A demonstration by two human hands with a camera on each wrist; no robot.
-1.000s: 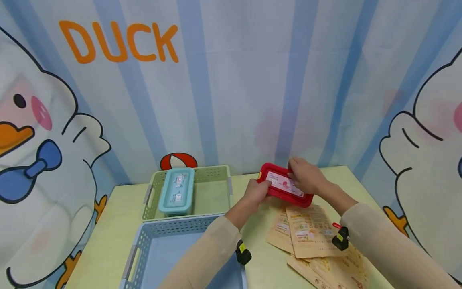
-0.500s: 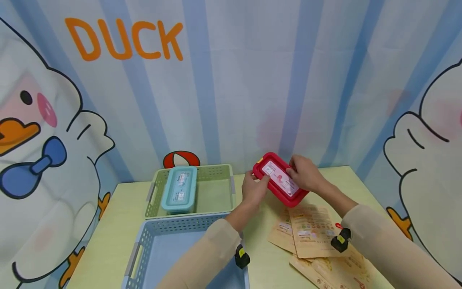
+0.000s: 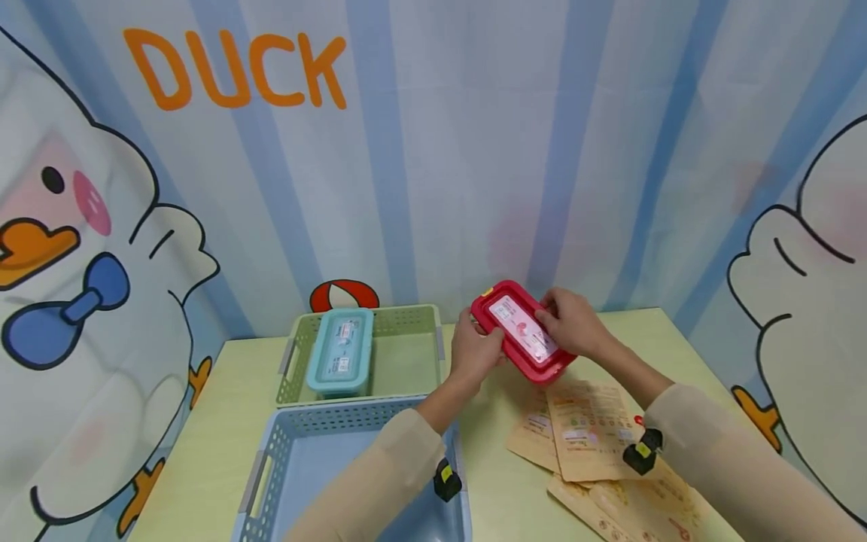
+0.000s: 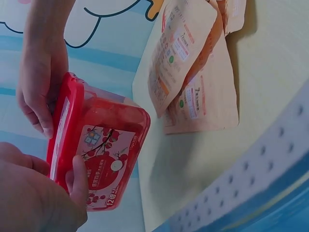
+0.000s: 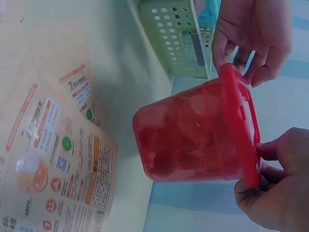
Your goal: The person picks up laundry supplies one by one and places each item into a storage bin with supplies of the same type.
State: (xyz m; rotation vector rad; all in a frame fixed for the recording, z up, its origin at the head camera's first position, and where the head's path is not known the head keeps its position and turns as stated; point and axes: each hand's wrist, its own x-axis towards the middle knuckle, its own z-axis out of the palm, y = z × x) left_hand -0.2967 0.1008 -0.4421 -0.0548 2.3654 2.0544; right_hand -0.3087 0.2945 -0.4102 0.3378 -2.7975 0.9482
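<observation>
Above the back of the table, both hands hold a red lidded plastic box [image 3: 523, 331] with a white and pink label on its lid. Its see-through body [image 5: 188, 133] shows round red pieces inside in the right wrist view. My left hand [image 3: 474, 350] grips the lid's left edge, thumb on top; in the left wrist view its fingers [image 4: 79, 181] lie along the box's side. My right hand [image 3: 572, 324] pinches the lid's far right rim between thumb and fingers. The box is tilted, with its lid facing me.
Several tan paper pouches [image 3: 589, 429] lie overlapping on the table at the right. A green basket [image 3: 406, 361] at the back left holds a light-blue lidded box [image 3: 342, 350]. Before it stands a blue basket [image 3: 318, 459], partly under my left sleeve.
The red box has turned clockwise, its left end rising and shifting slightly left. My right thumb has come down onto the lid's edge, and both hands keep hold of the box.
</observation>
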